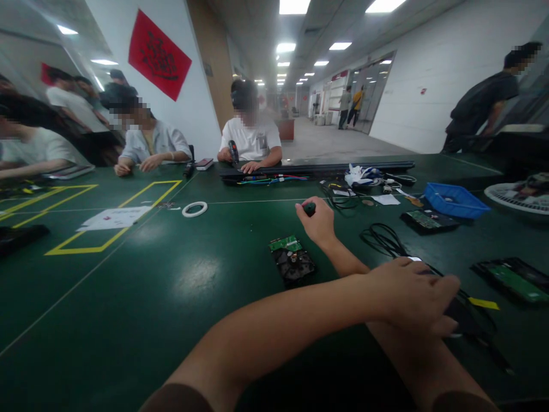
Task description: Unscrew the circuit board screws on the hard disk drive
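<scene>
My left arm crosses over my right one. My left hand (414, 294) is at the right, fingers partly spread, above a dark flat device (465, 315) with black cables about it; whether it touches the device is hidden. My right hand (318, 222) is closed around a screwdriver (309, 208), of which only the dark rounded handle end shows. Just left of that hand, a hard drive (292, 260) lies on the green table with its circuit board up.
More drives lie right, one green-boarded (518, 280) and one (429, 220) by a blue tray (457, 200). A black cable coil (381, 239) lies nearer. A white ring (194, 209) and paper (114, 218) are left. Across the table a person (251, 134) holds a dark tool.
</scene>
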Motion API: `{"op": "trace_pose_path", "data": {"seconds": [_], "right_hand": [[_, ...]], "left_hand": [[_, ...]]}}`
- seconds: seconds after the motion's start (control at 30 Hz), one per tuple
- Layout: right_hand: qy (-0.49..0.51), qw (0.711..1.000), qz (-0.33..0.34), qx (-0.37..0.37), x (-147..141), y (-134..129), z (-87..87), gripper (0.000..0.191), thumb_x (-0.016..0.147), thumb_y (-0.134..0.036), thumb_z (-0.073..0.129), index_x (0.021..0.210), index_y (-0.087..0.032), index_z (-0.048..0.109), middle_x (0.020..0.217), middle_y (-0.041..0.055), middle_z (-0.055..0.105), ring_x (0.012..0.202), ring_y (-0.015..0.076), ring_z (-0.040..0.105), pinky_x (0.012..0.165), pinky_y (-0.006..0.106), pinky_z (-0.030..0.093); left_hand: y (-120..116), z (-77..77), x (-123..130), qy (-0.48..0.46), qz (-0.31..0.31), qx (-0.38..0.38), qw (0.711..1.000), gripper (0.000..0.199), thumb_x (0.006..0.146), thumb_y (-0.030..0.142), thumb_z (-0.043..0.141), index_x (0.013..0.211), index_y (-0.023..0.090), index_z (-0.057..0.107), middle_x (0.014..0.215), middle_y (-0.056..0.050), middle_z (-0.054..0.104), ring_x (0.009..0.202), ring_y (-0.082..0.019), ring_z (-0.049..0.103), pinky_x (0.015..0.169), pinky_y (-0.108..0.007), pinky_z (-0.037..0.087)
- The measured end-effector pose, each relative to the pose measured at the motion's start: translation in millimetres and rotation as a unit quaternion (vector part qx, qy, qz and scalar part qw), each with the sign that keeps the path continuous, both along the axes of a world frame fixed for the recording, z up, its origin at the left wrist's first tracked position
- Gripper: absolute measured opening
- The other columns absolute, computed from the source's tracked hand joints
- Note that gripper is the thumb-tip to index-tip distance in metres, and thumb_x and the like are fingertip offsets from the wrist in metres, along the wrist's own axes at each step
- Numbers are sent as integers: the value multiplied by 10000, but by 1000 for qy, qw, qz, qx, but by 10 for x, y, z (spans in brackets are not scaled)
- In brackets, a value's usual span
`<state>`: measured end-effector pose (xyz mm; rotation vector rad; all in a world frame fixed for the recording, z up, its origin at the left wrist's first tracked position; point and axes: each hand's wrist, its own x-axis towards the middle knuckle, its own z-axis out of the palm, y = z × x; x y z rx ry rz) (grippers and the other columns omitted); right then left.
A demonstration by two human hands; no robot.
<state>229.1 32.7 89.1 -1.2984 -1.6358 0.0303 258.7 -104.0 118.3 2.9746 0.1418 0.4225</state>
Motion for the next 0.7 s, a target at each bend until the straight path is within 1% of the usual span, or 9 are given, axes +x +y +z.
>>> {"op": "trace_pose_path", "data": {"seconds": [0.1,0.13,0.2,0.27,0.33,0.4,0.5,0.6,0.7], "right_hand": [[6,1000,1,10,27,10,16,207,926,-432,597,850,-240,598,942,89,694,917,251,627,908,380,467],[7,1000,1,11,34,16,22,207,925,-432,597,849,-240,599,940,90,693,917,254,629,909,383,467],[11,1000,3,12,42,26,34,206,925,-432,599,850,-240,601,938,91,694,917,258,632,909,388,467],[12,1000,7,7,50,31,44,208,923,-436,607,856,-239,605,935,88,697,913,255,636,900,384,470],[12,1000,12,-7,61,34,52,210,914,-442,622,868,-237,611,923,79,703,897,249,638,881,378,475],[15,999,15,-33,78,40,53,217,902,-455,638,894,-238,618,909,67,710,872,240,639,860,371,481],[31,997,15,-73,113,66,40,270,879,-488,661,976,-239,621,917,52,716,822,223,635,818,359,485],[33,996,19,-82,144,102,23,399,842,-536,694,1073,-225,600,952,64,711,815,229,636,796,362,480],[26,995,16,-95,158,112,20,446,829,-514,700,1141,-223,571,899,52,700,783,234,636,756,357,468]], "left_hand": [[-15,-55,337,106,-26,-61,992,659,963,578,518,1372,62,517,1118,-170,754,1260,-343,618,1155,-532,395],[-34,-55,347,105,-27,-63,992,668,976,578,500,1375,43,510,1099,-171,756,1237,-340,632,1162,-532,384],[-78,-21,238,44,-16,-23,999,701,980,648,474,1346,53,532,1143,-181,734,1207,-362,634,1141,-547,392],[-97,36,-2,-64,3,29,998,681,998,616,485,1383,55,498,1239,-183,688,1212,-347,614,1117,-508,421],[-63,67,-327,-148,40,55,987,541,1040,449,464,1427,70,464,1282,-153,660,1253,-298,582,1111,-450,437],[25,24,-705,-198,85,48,975,416,1028,312,441,1382,106,510,1293,-128,645,1264,-270,563,1107,-429,443],[196,-203,-1305,-237,194,13,952,349,992,272,451,1305,155,555,1263,-127,641,1220,-266,571,1084,-452,463],[322,-510,-1830,-215,292,-11,932,374,961,356,519,1290,183,568,1246,-135,631,1209,-299,567,1066,-498,472],[376,-735,-2174,-190,331,-18,924,492,927,481,574,1321,188,559,1314,-154,598,1271,-340,532,1115,-545,429]]}}
